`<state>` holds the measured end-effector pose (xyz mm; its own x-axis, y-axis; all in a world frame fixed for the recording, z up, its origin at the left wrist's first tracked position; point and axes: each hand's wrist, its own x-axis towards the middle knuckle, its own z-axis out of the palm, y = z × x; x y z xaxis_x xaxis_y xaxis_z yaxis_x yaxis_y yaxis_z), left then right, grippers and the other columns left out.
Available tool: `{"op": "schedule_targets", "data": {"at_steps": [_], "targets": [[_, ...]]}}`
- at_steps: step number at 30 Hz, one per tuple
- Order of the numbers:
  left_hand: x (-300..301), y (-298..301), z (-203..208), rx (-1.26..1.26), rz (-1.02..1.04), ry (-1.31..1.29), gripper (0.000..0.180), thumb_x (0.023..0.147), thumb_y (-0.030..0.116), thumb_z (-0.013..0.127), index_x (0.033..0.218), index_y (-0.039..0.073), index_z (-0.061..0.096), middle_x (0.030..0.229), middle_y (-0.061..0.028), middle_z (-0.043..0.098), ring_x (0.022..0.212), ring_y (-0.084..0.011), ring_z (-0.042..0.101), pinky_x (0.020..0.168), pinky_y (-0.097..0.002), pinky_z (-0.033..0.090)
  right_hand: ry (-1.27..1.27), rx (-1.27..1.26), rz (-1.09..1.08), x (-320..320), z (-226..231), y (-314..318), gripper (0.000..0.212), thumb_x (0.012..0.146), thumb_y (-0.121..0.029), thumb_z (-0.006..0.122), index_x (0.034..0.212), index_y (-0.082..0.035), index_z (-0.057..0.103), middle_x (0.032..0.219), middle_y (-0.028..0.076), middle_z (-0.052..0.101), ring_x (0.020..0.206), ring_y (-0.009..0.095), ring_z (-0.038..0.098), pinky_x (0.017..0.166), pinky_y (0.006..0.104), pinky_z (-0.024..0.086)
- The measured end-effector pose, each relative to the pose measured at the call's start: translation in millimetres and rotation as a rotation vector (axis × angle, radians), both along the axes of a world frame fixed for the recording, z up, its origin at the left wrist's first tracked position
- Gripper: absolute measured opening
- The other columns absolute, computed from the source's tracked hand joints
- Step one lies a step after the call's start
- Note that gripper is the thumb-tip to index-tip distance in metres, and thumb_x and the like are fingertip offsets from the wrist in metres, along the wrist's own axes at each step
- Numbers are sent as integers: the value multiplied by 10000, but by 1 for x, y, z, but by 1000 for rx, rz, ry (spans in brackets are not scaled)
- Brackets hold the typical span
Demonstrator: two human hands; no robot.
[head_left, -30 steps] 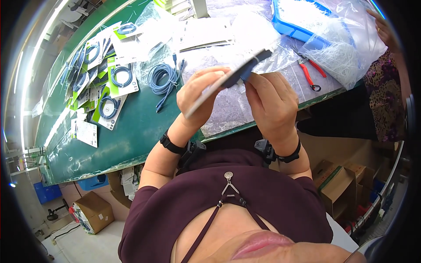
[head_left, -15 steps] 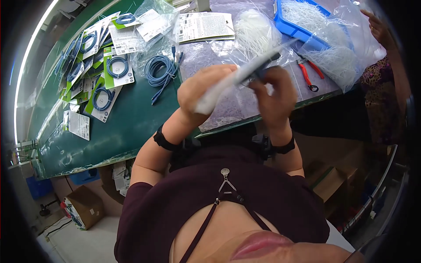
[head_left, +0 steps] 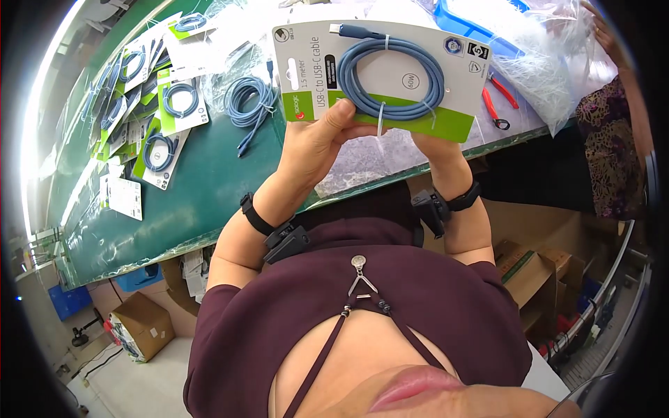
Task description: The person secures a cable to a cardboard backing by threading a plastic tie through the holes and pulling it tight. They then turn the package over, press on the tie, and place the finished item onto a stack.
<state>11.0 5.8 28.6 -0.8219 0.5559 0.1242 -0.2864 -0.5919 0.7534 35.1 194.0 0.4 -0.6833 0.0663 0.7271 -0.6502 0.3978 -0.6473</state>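
Note:
My left hand (head_left: 313,143) grips the lower left edge of a white and green cardboard package card (head_left: 300,66), its thumb pressed on the front. The card is held up above the table, printed face toward me. A coiled blue cable (head_left: 435,80) is fastened to it with thin, clear plastic ties (head_left: 381,120), and one tie's tail hangs below the coil. My right hand (head_left: 440,148) is behind the card's lower right part, its fingers hidden. On the green tabletop left of the card lies a loose coil of the same blue cable (head_left: 240,104).
Several carded cables (head_left: 182,101) are heaped at the left. At the right are red-handled pliers (head_left: 492,106), a blue tray (head_left: 463,24) and a clear bag of plastic ties (head_left: 536,90). Another person's arm (head_left: 631,104) shows at the far right. Cardboard boxes (head_left: 143,326) stand below.
The card was seen nearly edge-on and tilted between both hands; now its front faces me, higher up. My right hand's fingers were visible and are now behind it.

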Motion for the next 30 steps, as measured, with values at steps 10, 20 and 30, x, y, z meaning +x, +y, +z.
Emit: {"op": "schedule_targets", "data": {"at_steps": [10, 20, 30], "targets": [[-6, 4, -5, 20, 19, -104, 331, 944, 128, 539, 1215, -40, 451, 1094, -158, 602, 988, -338, 634, 855, -445, 556, -276, -168, 6, -12, -19, -3, 452, 818, -5, 676, 1233, -5, 497, 1187, 100, 573, 1086, 199, 557, 936, 345, 456], [-7, 8, -14, 79, 5, -179, 320, 952, 144, 529, 1200, -48, 462, 1117, -162, 595, 1012, -342, 623, 904, -443, 529, 7, 271, -186, -20, -38, 5, 456, 802, 26, 658, 1228, 6, 496, 1166, 120, 580, 1064, 223, 568, 916, 364, 456], [-28, -2, -22, -114, 171, 76, 333, 937, 73, 533, 1233, -52, 446, 1115, -174, 584, 992, -315, 628, 858, -432, 556, -382, -550, -90, -17, 6, 38, 549, 834, -76, 610, 1324, 27, 385, 1192, 167, 528, 1047, 252, 564, 884, 340, 477]]}}
